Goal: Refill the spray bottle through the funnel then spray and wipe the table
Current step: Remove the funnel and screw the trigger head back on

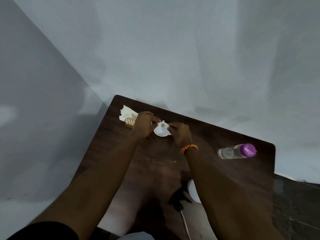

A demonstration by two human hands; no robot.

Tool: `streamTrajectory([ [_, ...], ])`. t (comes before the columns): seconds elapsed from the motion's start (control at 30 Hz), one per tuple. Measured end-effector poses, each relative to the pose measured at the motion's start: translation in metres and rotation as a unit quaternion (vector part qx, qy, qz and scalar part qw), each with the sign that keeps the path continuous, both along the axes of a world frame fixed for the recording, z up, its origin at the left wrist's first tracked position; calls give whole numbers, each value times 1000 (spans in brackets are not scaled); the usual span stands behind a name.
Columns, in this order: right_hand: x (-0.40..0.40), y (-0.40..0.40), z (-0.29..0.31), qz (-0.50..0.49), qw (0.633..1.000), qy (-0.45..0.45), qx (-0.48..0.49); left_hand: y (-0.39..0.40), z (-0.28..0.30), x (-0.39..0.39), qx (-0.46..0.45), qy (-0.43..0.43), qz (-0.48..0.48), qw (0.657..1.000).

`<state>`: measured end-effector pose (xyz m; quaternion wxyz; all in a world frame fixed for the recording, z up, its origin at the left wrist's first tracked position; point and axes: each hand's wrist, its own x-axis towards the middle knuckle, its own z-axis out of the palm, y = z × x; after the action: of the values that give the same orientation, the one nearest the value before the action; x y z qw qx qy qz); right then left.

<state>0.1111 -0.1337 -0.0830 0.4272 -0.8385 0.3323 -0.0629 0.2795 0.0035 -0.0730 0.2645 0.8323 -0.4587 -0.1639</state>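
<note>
Both hands meet at the white funnel point(161, 129), which sits toward the far left of the dark wooden table point(216, 135), wide mouth down and spout pointing up; the left hand point(143, 123) curls in from one side and the right hand point(180, 133) pinches its rim with thumb and fingertips, though whether the funnel is lifted or resting on the wood I cannot tell. The spray bottle's black trigger head point(178, 199) lies near the table's close edge, partly hidden under the right forearm, with a white rounded shape point(193, 190) beside it (probably the bottle body, but too covered to be sure). A clear bottle with a purple cap point(237, 151) lies on its side well apart to the right, and a small wire holder of napkins point(129, 116) sits just behind the left hand. The risks, as I judge them: a light rim pinch could let the funnel slip; a drawn-back forearm could knock the trigger head off the edge; the lying bottle may roll.
</note>
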Motion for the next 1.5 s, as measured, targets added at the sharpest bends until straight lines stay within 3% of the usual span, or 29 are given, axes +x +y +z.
streamTrajectory([
  [0.2,5,7,-7,0,999,34,-6,2,-18,6,35,-8,-19,999],
  [0.63,-9,12,3,-10,998,57,-2,-1,1,-5,112,-69,-60,990],
  [0.8,-27,12,17,-22,999,45,-2,4,18,-20,97,-85,-68,989],
  [0.9,-40,12,28,-49,999,10,-8,9,29,-39,41,-92,-50,994],
  [1.03,-67,17,37,-54,997,-24,-43,23,43,-90,-10,-64,3,998],
  [1.13,-91,24,39,-53,995,-43,-65,37,39,-132,-13,-84,-22,996],
  [1.23,-114,32,42,-61,994,-63,-72,54,34,-176,-2,20,-9,1000],
  [1.33,-137,38,47,-69,992,-80,-69,65,30,-214,114,152,9,982],
  [1.4,-151,43,50,-68,992,-87,-64,73,19,-235,203,181,-32,962],
  [1.5,-175,50,51,-51,993,-87,-56,83,5,-267,254,192,-31,948],
])
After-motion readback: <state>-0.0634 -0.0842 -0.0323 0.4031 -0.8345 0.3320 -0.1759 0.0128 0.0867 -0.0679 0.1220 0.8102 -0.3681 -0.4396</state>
